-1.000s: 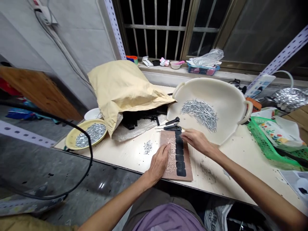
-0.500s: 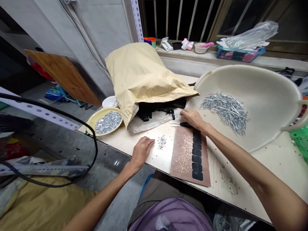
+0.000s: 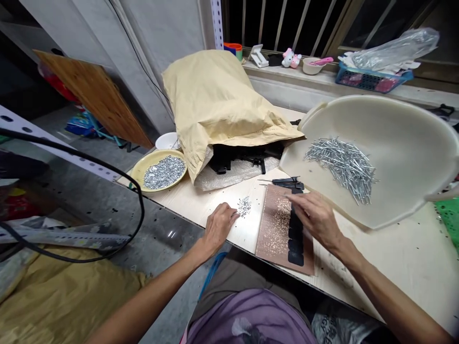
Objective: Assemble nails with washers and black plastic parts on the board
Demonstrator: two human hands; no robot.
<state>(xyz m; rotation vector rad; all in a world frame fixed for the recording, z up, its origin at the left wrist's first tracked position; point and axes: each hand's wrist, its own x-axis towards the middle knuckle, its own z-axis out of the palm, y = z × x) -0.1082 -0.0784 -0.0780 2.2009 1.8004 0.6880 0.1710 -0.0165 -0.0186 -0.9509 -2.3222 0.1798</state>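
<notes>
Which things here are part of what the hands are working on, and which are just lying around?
In use: left hand by the small pile of tiny metal bits; right hand on the brown board with black pieces.

Lying about: yellow sack, basin of nails, yellow plate, windowsill clutter.

I'm looking at a pale wooden table (image 3: 412,258) against a barred window (image 3: 287,24), dark outside. On the far sill (image 3: 322,79) there's clutter. A grey wall (image 3: 158,43) rises on the left, with a wooden board (image 3: 93,95) leaning there above the grey floor (image 3: 107,200).
</notes>
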